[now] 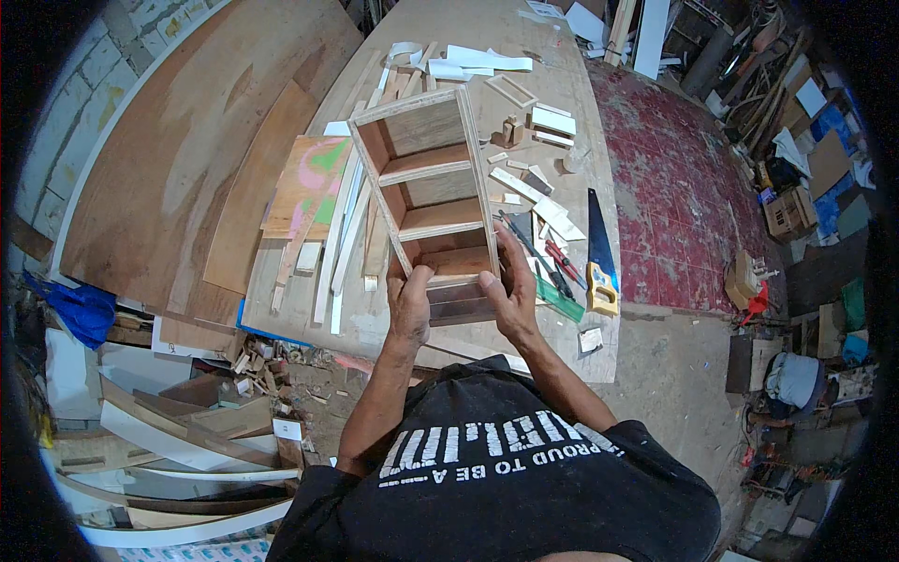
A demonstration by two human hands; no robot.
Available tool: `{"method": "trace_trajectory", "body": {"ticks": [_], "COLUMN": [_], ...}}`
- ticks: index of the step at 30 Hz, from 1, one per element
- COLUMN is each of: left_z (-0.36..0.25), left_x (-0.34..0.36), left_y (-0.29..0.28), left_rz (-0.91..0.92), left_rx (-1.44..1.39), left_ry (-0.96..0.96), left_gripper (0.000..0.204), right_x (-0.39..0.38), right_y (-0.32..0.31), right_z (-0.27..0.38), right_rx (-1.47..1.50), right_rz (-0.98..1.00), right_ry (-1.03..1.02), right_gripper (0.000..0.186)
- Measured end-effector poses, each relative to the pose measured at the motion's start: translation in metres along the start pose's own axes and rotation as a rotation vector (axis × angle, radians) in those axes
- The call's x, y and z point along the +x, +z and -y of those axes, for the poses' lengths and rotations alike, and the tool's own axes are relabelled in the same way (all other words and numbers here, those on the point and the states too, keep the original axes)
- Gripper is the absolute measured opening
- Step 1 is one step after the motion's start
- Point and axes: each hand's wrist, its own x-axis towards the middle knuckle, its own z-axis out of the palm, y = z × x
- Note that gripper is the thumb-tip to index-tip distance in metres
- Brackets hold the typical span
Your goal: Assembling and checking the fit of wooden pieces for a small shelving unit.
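Note:
A small plywood shelf unit (pixel 438 228) with three open compartments is in front of me above the workbench (pixel 571 361), its open side facing up toward me. My left hand (pixel 409 307) grips the near left corner, thumb over the edge and fingers out of sight behind the side. On the near right corner, my right hand (pixel 513 298) holds the same unit, thumb on the front edge and fingers along the outer side. Whether the unit rests on the bench or is lifted clear of it, I cannot tell.
Right of the unit lie a handsaw (pixel 600 258), red-handled pliers (pixel 565 264), a green strip (pixel 558 298) and wood offcuts (pixel 559 218). Long wood strips (pixel 344 248) and a painted board (pixel 304 187) lie left. Large plywood sheets (pixel 178 140) lean at the far left.

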Motion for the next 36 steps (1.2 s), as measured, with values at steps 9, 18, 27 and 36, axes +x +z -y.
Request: {"method": "trace_trajectory", "body": {"ticks": [9,18,27,36], "left_z": [0.006,0.004,0.008,0.012], "left_x": [0.0,0.002,0.004,-0.001], "left_y": [0.006,0.019,0.022,0.024], "left_rz": [-0.031,-0.126,-0.115,-0.138], "left_rx": [0.036,-0.064,-0.047,0.043], "left_ry": [-0.048,0.074,0.047,-0.015], "left_gripper": [0.043,0.036,0.053,0.058], "right_x": [-0.002,-0.001,-0.003,-0.005], "right_y": [-0.003,-0.007,-0.012,-0.016], "right_z": [-0.011,-0.017,-0.015,-0.015], "right_rx": [0.009,-0.13,-0.122,-0.121], "right_rz": [-0.047,-0.055,-0.032,-0.026], "right_ry": [-0.001,-0.119,-0.064,-0.046], "right_gripper": [0.067,0.068,0.066,0.064]}}
